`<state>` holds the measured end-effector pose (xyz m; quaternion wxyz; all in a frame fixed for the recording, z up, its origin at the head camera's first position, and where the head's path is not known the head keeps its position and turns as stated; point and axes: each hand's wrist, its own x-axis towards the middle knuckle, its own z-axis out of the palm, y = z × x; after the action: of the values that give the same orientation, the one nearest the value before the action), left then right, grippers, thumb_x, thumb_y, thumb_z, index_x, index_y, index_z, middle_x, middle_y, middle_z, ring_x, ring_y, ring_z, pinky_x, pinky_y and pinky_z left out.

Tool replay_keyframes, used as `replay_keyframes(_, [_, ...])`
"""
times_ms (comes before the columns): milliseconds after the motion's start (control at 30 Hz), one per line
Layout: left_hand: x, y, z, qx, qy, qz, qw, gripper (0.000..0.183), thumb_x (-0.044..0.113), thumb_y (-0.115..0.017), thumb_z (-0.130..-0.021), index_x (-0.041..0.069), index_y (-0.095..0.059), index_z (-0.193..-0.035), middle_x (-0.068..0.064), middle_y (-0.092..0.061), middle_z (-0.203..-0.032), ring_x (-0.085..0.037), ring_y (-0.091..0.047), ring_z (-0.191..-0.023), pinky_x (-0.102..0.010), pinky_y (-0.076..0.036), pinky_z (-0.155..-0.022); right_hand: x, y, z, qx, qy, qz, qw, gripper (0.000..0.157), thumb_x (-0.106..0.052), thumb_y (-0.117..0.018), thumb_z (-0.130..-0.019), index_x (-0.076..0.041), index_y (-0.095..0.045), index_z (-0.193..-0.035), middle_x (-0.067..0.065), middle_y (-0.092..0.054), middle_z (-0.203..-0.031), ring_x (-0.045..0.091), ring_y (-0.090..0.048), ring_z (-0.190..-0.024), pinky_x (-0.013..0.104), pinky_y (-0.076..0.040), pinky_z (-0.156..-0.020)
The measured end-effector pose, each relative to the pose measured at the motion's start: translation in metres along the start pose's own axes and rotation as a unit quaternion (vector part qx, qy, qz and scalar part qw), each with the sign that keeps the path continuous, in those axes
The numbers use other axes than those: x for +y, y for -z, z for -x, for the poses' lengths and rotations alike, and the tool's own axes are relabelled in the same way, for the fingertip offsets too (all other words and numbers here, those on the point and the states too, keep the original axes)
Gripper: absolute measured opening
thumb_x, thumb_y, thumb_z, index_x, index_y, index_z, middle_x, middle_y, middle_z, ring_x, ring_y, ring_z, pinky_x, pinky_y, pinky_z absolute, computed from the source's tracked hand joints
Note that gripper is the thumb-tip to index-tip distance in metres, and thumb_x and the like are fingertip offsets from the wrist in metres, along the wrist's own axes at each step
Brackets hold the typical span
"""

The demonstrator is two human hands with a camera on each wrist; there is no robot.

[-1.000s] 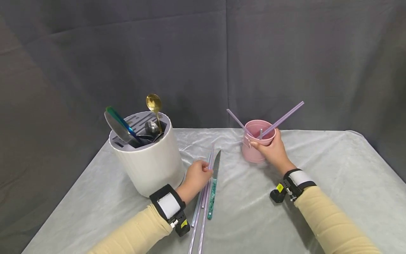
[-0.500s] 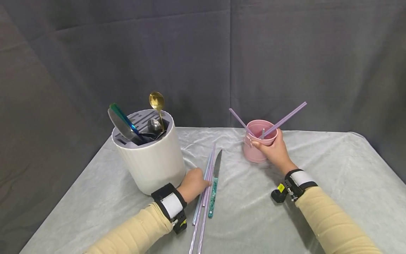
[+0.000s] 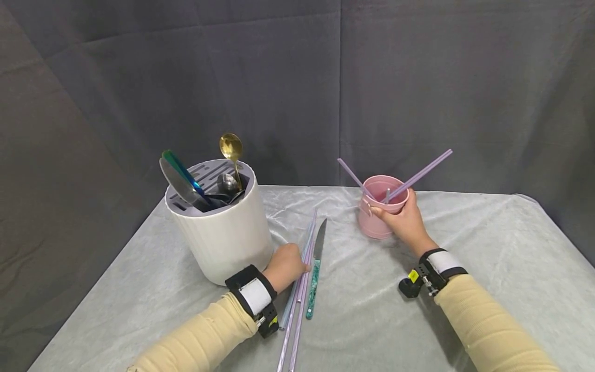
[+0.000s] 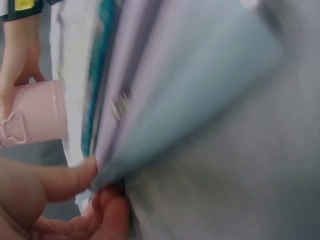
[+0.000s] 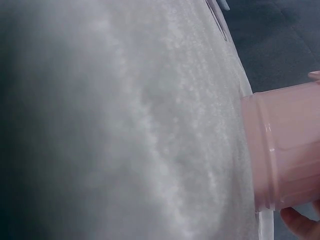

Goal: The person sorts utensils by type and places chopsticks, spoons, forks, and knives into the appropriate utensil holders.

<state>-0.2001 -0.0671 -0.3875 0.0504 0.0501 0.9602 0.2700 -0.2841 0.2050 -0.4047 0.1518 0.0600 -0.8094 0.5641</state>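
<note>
At the centre of the head view the person's left hand [image 3: 285, 266] pinches a long, glossy pale-blue stick [image 4: 200, 90] between thumb and fingers, a narrow grip; whether it also takes in the long, shiny lilac sticks [image 3: 297, 336] beside it, I cannot tell; these sticks lie lengthwise at lower centre on a grey-white velvety cloth [image 3: 372, 320]; just right of them lies a steel-bladed knife with a marbled teal handle [image 3: 313, 289]; right of centre the right hand [image 3: 406, 222] grips a small pink bucket [image 3: 374, 225] near its rim, thumb at the front and fingers round the far side; the bucket stands on the cloth, with slim lilac rods [image 3: 420, 175] leaning out both ways; at left, just beside the left hand, stands a large white ribbed cylindrical holder [image 3: 228, 243] with a grey slotted top; from it rise a gold spoon [image 3: 231, 147], a dark silver spoon [image 3: 228, 184] and a broad silver blade [image 3: 176, 181]; each wrist bears a black strap with a white patch [image 3: 443, 260]; the yellow label [image 3: 413, 276] on the right wrist's camera is too small to read.
</note>
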Motion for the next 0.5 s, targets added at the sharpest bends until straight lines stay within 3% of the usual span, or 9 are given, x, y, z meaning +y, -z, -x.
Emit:
replay_keyframes(300, [-0.002,0.001,-0.001,0.004,-0.002,0.022,0.9997,0.021,0.004,-0.078,-0.077,-0.005,-0.060,-0.078,-0.012,-0.059,-0.073,-0.023,-0.056,-0.066,-0.036,-0.050,-0.061,0.000,-0.001,0.001,-0.004,0.002,-0.008,1.000,0.087,-0.008,-0.077,-0.079,0.006,-0.020,-0.143,0.030,-0.037,-0.138,0.039,-0.039,-0.127,0.050,-0.032,-0.106])
replay_keyframes(500, [0.009,0.017,-0.001,0.040,-0.019,0.091,0.9949,0.036,0.000,-0.069,-0.083,0.008,-0.043,-0.060,-0.001,-0.040,-0.059,-0.014,-0.041,-0.054,-0.024,-0.035,-0.049,-0.001,-0.001,0.001,-0.007,-0.002,-0.009,1.000,0.088,-0.007,-0.076,-0.079,0.006,-0.019,-0.144,0.031,-0.035,-0.139,0.042,-0.037,-0.129,0.052,-0.029,-0.107])
